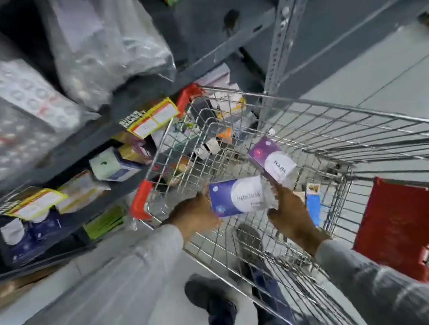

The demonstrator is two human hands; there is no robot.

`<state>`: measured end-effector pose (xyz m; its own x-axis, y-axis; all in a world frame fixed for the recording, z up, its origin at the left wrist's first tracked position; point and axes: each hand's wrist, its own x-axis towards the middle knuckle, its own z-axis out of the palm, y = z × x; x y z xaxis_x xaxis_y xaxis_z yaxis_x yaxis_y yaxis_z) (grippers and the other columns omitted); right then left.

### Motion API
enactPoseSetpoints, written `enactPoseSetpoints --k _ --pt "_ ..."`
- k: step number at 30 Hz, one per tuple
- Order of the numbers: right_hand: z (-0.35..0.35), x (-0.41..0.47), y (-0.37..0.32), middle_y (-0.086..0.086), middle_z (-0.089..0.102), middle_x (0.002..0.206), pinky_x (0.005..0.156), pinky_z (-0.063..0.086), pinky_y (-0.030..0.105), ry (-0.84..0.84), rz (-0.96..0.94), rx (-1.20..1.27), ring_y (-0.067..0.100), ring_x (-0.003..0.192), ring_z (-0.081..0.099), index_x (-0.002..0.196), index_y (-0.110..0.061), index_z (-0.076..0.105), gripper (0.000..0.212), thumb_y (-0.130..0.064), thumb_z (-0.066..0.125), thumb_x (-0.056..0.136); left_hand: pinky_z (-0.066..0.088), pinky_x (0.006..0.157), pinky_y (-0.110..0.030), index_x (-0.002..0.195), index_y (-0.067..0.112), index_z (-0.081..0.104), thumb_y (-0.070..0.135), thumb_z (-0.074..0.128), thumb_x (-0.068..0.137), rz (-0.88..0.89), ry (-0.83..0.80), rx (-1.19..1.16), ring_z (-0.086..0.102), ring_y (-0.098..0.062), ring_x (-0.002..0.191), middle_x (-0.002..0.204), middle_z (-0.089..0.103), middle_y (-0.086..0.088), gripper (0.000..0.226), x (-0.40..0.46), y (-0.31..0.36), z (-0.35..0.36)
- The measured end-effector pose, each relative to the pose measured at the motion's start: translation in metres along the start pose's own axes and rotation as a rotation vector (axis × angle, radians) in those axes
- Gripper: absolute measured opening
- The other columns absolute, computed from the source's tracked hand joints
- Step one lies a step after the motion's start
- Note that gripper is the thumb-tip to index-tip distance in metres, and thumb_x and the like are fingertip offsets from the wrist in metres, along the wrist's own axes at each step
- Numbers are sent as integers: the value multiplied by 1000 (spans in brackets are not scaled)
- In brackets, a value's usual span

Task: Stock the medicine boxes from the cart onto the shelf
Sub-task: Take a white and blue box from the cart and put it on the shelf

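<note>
- Near the centre of the frame, the left hand (195, 214) is gripping the left end of a blue-and-white cardboard medicine box (237, 196), its fingers closed around that end.
- This blue box is lying roughly flat above the near corner of the silver wire shopping cart (342, 125), which is filling the right half of the frame.
- The right hand (290, 213) is sitting just right of the blue box, fingers curled at its right end; whether it is gripping that box or the box beyond it cannot be told.
- A purple-and-white cardboard medicine box (272, 160) is tilting up and to the right of the blue box, its lower end meeting the right hand's fingertips.
- Both forearms are wearing grey striped sleeves (115, 290).
- A red plastic flap (403, 228) is hanging on the cart's wire at the right of the frame.
- More small boxes, too blurred to tell apart, are lying deep in the cart's far end.
- The dark grey metal shelf (85, 137) is running across the left of the frame, carrying clear plastic bags of blister packs (11, 110) at upper left and assorted medicine boxes on the tiers below.
- Yellow-edged price labels (153, 118) are sticking to the shelf edges.
- The person's dark shoes are showing at bottom centre on the grey floor.
</note>
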<state>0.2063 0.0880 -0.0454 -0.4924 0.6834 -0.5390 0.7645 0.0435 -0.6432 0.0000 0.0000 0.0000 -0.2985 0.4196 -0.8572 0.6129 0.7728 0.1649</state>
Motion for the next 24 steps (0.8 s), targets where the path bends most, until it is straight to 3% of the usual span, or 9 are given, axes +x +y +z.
enactPoseSetpoints --k 2,5,9,12,16,17,19,21,24 --pt "7 4 3 4 66 130 65 56 33 -120 110 80 25 89 69 148 -17 45 71 7 55 83 39 56 -22 138 21 50 19 73 85 -27 -95 -83 61 -14 80 103 64 0 57 9 1 4" --pt "25 12 13 1 66 130 53 45 18 -255 147 123 12 74 63 151 -25 42 76 8 58 84 53 82 -26 141 16 49 -1 71 82 -71 -155 -251 63 -22 110 126 65 -2 65 25 -1 14" --pt "23 17 9 5 70 132 71 53 20 -74 125 151 21 106 70 141 -20 58 58 0 66 87 54 100 -36 147 18 44 -13 67 78 -65 -164 -457 59 -22 124 136 62 -3 80 33 -1 25" --pt "7 11 -2 1 72 127 89 56 35 82 53 136 18 110 68 134 -20 65 49 -11 74 87 57 100 -44 143 26 49 -5 67 77 -3 -89 -560 61 -18 121 132 64 2 75 18 -2 20" --pt "-25 -10 -39 -22 74 109 81 55 31 239 -100 247 5 96 69 116 -28 74 36 -11 78 85 57 80 -25 126 27 53 -4 58 89 168 151 -807 65 -15 101 124 69 -5 49 -28 8 -9" --pt "-33 -18 -54 -25 76 102 77 54 28 256 -113 344 -1 89 68 109 -28 77 28 -12 77 86 57 84 -27 125 30 53 3 58 90 222 218 -844 65 -17 104 127 67 -6 45 -39 8 -18" --pt "-48 -37 -91 -9 76 92 73 51 24 305 -136 443 7 83 67 94 -24 77 8 -19 75 88 55 100 -43 124 45 54 30 61 85 321 351 -898 64 -21 117 131 66 -5 43 -63 5 -37" --pt "-61 -60 -133 7 70 91 73 50 29 395 -174 552 17 83 63 89 -17 75 11 -28 77 87 51 105 -53 119 54 56 45 61 82 415 439 -968 64 -23 121 130 67 -5 39 -79 -10 -51" --pt "-76 -104 -207 6 60 83 68 44 20 482 -298 608 5 72 54 77 -23 71 12 -24 75 89 49 107 -55 124 41 61 46 64 87 533 577 -1061 64 -23 123 130 67 -5 38 -150 -23 -87"
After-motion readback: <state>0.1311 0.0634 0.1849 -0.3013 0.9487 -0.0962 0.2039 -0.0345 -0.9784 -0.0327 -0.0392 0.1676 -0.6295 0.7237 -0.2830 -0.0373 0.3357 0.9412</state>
